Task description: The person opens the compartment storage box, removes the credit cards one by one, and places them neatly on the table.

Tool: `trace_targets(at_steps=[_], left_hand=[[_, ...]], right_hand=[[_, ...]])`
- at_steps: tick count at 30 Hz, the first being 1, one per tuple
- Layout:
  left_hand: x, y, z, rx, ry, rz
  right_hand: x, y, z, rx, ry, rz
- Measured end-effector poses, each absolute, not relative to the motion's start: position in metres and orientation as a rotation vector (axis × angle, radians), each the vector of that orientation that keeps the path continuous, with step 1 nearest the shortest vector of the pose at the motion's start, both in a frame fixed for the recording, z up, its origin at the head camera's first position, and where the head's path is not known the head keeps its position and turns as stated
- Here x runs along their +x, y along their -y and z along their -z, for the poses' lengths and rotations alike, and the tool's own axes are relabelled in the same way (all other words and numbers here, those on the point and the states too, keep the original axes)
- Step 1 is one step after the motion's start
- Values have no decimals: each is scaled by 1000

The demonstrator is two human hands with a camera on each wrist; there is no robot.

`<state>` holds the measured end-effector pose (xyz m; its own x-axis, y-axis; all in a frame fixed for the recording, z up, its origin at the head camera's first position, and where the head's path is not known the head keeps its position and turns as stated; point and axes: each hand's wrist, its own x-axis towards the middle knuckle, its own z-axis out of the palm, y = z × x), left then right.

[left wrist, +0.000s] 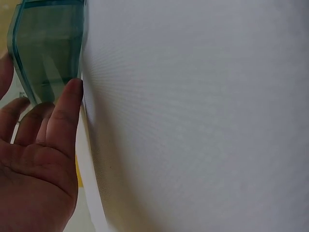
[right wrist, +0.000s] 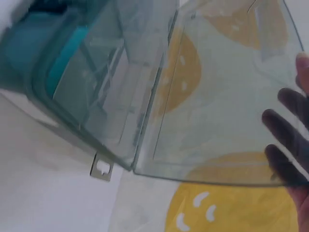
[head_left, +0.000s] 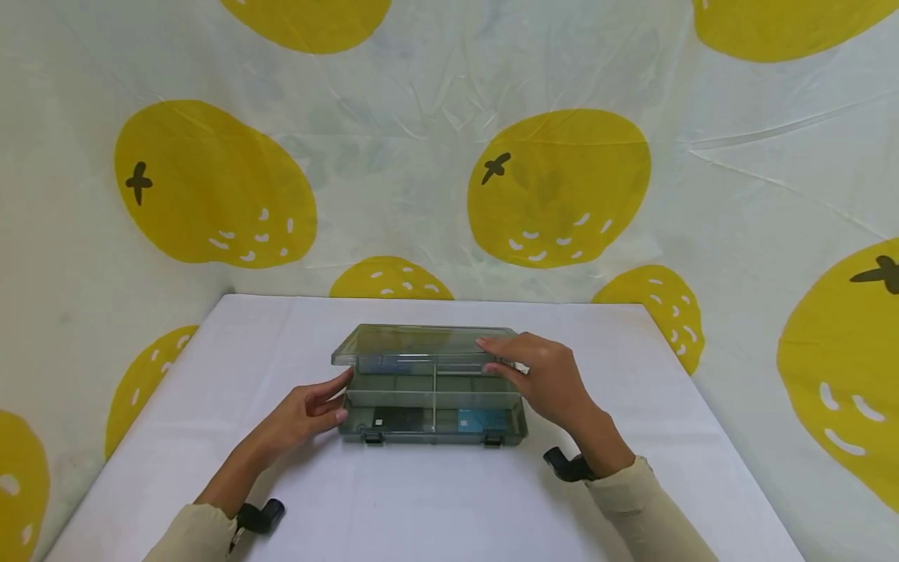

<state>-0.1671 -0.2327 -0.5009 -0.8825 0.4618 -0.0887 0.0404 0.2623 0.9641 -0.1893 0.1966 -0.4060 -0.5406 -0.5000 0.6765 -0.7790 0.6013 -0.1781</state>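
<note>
Soft light; faint shadows; right wrist view blurred at upper left.

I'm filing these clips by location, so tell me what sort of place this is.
Probably a small makeshift tabletop filming spot: a white-topped table, yellow-patterned cloth hung behind and beside it, and black wrist cameras.

No readable text; marks on dark card (head_left: 399, 419), blue card (head_left: 483, 421) too small.

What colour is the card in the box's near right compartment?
The card is blue; it shows best in the head view.
</note>
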Motion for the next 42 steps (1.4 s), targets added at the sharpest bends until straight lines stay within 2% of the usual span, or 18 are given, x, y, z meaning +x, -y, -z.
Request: trace_targets(at_steps=[16, 33, 42], left_hand=[[-168, 233, 501, 456, -2183, -1651], [-169, 234, 506, 480, -2168, -1676], [-169, 234, 505, 469, -2182, -1659]], right_hand=[[-221, -222, 402, 702, 2151, -1079], [-261, -222, 399, 359, 1995, -1609], [-287, -222, 404, 262, 1950, -1738]])
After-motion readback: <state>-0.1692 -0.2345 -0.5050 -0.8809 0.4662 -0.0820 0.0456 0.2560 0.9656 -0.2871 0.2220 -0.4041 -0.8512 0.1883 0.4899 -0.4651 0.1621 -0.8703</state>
